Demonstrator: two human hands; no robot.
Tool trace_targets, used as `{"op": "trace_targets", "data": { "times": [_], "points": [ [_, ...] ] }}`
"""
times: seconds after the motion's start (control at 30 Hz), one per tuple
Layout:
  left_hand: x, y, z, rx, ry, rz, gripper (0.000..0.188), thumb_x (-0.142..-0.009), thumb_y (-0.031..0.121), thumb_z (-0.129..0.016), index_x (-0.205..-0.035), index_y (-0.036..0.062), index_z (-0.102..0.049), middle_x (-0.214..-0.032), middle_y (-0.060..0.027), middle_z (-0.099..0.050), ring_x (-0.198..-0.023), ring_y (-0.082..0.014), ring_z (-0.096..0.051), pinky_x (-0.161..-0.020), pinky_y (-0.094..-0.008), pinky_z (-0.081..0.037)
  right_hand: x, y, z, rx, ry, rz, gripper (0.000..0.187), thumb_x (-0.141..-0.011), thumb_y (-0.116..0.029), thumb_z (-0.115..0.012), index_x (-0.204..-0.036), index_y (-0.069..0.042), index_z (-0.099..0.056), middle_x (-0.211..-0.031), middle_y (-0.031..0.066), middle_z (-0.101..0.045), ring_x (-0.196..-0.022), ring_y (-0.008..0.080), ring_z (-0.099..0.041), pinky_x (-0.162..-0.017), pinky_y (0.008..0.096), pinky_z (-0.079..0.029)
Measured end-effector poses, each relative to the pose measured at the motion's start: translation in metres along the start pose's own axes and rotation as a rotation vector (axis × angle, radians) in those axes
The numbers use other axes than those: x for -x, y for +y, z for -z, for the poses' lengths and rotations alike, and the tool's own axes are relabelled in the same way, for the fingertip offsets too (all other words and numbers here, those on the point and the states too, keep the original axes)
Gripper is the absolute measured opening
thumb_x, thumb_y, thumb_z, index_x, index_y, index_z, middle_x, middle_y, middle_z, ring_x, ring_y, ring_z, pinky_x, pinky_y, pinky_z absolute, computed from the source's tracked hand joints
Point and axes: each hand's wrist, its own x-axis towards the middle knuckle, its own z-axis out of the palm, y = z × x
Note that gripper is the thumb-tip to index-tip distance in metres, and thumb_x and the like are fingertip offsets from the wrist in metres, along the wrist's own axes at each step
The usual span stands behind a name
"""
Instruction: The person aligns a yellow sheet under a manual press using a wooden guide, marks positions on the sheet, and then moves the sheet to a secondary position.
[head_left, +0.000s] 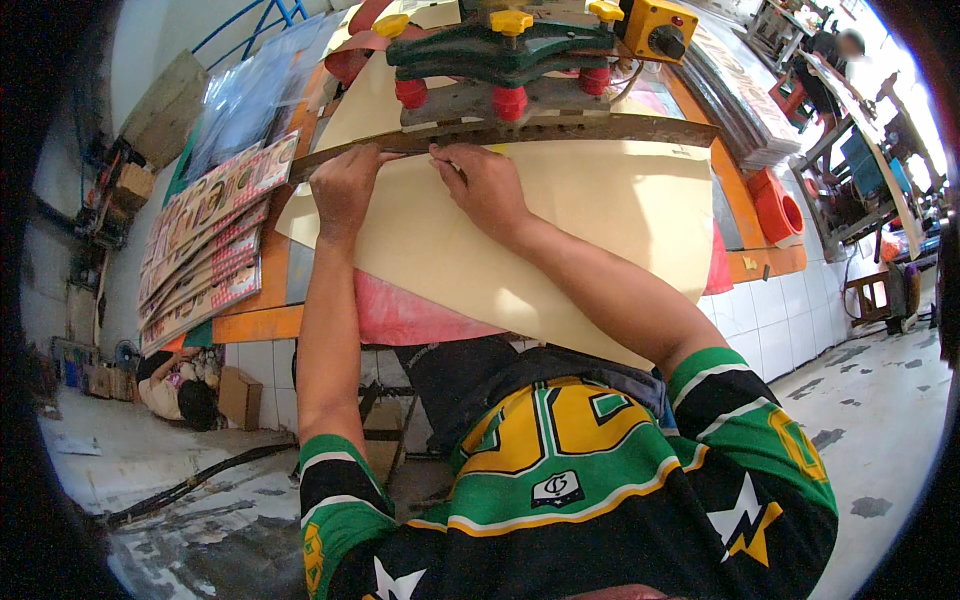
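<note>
A large cream paper sheet [590,215] lies on an orange-edged worktable [260,322], its far edge pushed under a long dark metal bar [560,131] of a green cutting machine [500,50] with yellow and red knobs. My left hand [343,187] rests flat on the sheet's far left edge, fingertips at the bar. My right hand [484,184] presses the sheet just beside it, fingers pointing toward the bar. Neither hand grips anything.
Stacks of printed cards [215,235] lie on the table's left. A yellow switch box [658,28] sits on the machine. A red roll [780,210] lies at the right edge. A person [175,390] crouches on the floor at left; another person [835,60] stands far right.
</note>
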Motion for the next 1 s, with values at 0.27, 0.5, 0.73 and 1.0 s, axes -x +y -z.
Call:
{"op": "trace_targets", "data": {
  "times": [0.27, 0.5, 0.73, 1.0],
  "points": [
    [-0.005, 0.002, 0.002, -0.008, -0.013, 0.008, 0.023, -0.083, 0.023, -0.078, -0.075, 0.0101, -0.061, -0.070, -0.0078, -0.064, -0.060, -0.0280, -0.065, -0.052, -0.0384, -0.048, -0.002, 0.003, 0.000, -0.058, -0.069, -0.072, 0.021, -0.094, -0.014, -0.070, -0.111, -0.003, -0.071, -0.092, 0.0146, -0.074, -0.060, 0.0254, -0.069, -0.061, 0.0374, -0.054],
    [-0.003, -0.013, -0.003, 0.258, -0.114, 0.107, 0.019, -0.088, 0.022, -0.076, -0.090, 0.0030, -0.071, -0.086, -0.0144, -0.071, -0.071, -0.0341, -0.068, -0.062, -0.0412, -0.053, -0.003, 0.004, -0.005, -0.182, -0.106, -0.019, 0.032, -0.095, -0.013, -0.069, -0.125, -0.003, -0.066, -0.101, 0.0124, -0.075, -0.067, 0.0227, -0.072, -0.066, 0.0357, -0.057],
    [-0.002, -0.011, -0.001, 0.579, -0.277, 0.299, 0.019, -0.092, 0.019, -0.073, -0.097, 0.0001, -0.073, -0.077, -0.0132, -0.069, -0.065, -0.0213, -0.066, -0.062, -0.0329, -0.051, -0.005, 0.004, -0.002, -0.368, -0.192, -0.223, 0.027, -0.097, -0.014, -0.066, -0.122, -0.004, -0.067, -0.098, 0.0134, -0.075, -0.071, 0.0193, -0.074, -0.065, 0.0340, -0.058],
    [0.001, -0.011, -0.004, 0.854, -0.411, 0.596, 0.027, -0.103, 0.025, -0.064, -0.090, 0.0024, -0.070, -0.068, 0.0005, -0.062, -0.061, -0.0042, -0.051, -0.055, -0.0229, -0.039, -0.006, -0.002, 0.001, -0.384, -0.164, -0.252, 0.024, -0.098, -0.019, -0.065, -0.119, -0.008, -0.069, -0.089, 0.0128, -0.075, -0.069, 0.0221, -0.075, -0.065, 0.0368, -0.057]
  ]
}}
